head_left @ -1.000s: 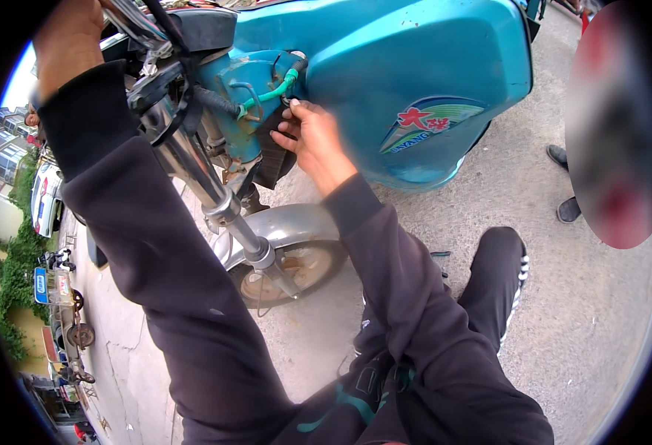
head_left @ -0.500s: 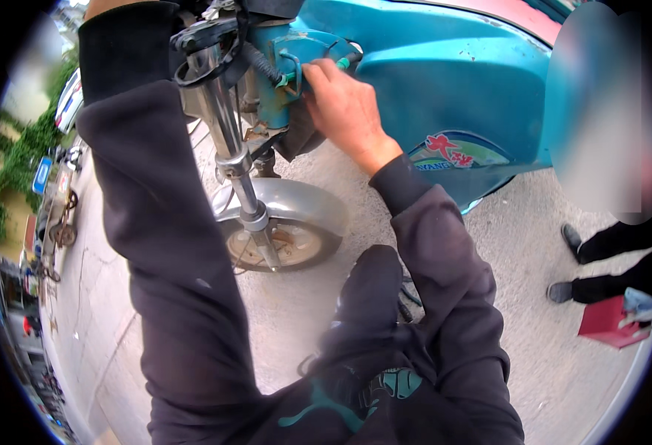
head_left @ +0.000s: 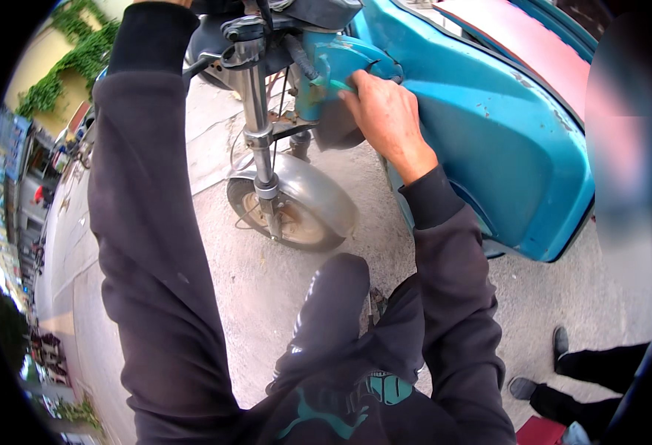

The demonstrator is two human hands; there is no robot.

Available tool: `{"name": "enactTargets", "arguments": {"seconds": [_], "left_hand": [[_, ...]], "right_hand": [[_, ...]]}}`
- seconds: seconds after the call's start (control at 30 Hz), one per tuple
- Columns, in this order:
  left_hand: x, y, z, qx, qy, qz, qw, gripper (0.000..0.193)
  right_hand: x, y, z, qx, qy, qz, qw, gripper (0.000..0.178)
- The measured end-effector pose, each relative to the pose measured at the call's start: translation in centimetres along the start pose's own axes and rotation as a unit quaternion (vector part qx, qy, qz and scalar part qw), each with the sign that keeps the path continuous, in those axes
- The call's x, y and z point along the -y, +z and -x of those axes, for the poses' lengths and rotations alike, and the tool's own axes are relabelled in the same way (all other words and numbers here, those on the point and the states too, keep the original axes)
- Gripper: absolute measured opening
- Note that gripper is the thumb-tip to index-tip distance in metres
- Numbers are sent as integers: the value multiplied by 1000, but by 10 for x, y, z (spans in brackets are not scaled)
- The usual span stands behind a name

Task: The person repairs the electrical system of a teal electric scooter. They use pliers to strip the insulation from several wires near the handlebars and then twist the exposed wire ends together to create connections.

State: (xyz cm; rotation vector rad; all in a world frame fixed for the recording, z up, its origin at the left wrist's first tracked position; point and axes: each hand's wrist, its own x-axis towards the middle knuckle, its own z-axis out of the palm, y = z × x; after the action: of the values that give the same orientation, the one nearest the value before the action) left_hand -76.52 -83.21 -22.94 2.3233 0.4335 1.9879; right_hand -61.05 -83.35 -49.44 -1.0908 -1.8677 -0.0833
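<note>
One view only, head cam. Right hand [head_left: 385, 115] pressed against the teal steering-column housing [head_left: 333, 63] of the blue scooter [head_left: 504, 141], fingers curled onto it, up beside the chrome fork [head_left: 255, 111] above the front wheel [head_left: 289, 219]. Left hand out of frame, grip impossible to tell.

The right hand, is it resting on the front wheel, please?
No, the right hand is up at the teal panel beside the fork, well above the front wheel.

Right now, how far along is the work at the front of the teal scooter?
Nothing looks finished: the teal plastic front panel is still mounted. In hand: the right hand presses at the panel's edge beside the chrome steering column. The left hand is out of view above, so what remains can't be judged.
</note>
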Motion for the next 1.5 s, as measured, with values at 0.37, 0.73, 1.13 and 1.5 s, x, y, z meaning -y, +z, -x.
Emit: {"name": "enactTargets", "arguments": {"seconds": [0.37,0.73,1.13,1.5], "left_hand": [[-5,43,253,-63,-414,-111,901,42],[59,33,258,-102,-455,263,844,29],[79,38,278,-160,-398,274,861,23],[77,34,252,-165,-455,390,784,22]], "right_hand": [[-14,18,1,-76,-17,-189,979,20],[-29,14,-6,26,59,-247,967,30],[-18,2,-8,99,82,-258,957,35],[16,9,-9,-162,-64,-38,984,29]]}}
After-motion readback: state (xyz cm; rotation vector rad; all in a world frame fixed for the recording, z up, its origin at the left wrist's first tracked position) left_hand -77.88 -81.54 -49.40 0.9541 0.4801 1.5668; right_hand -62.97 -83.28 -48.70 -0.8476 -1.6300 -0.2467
